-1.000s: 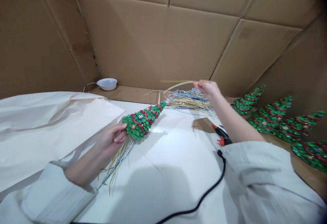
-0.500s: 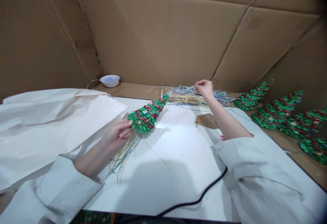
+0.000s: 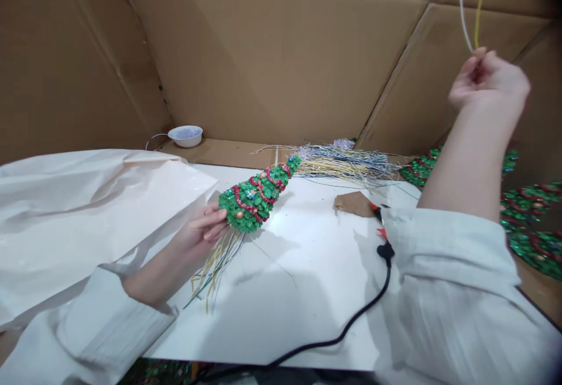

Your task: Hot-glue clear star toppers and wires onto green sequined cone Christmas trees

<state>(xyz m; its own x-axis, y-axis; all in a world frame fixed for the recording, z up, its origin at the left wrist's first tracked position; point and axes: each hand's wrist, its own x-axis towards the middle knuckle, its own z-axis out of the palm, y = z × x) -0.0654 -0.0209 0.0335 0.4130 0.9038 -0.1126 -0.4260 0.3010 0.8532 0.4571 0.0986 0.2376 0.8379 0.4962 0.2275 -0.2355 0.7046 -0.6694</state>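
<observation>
While the left hand (image 3: pixel 202 231) pinches the lower edge of a green tree (image 3: pixel 260 198) over the middle of the counter (image 3: pixel 318 227), the right hand (image 3: pixel 492 83), high on the right, pinches white and yellow strands (image 3: pixel 479 13). A strand pile (image 3: pixel 346 166) lies along the far edge, right of a white bowl (image 3: pixel 185 139).

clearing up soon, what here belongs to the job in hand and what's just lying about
Likely the job's:
decorated tree, in the left hand
white and yellow strands, in the right hand
strand pile
orange-black tool
similar trees

Seemingly lying about:
white bowl
pale sheet
</observation>
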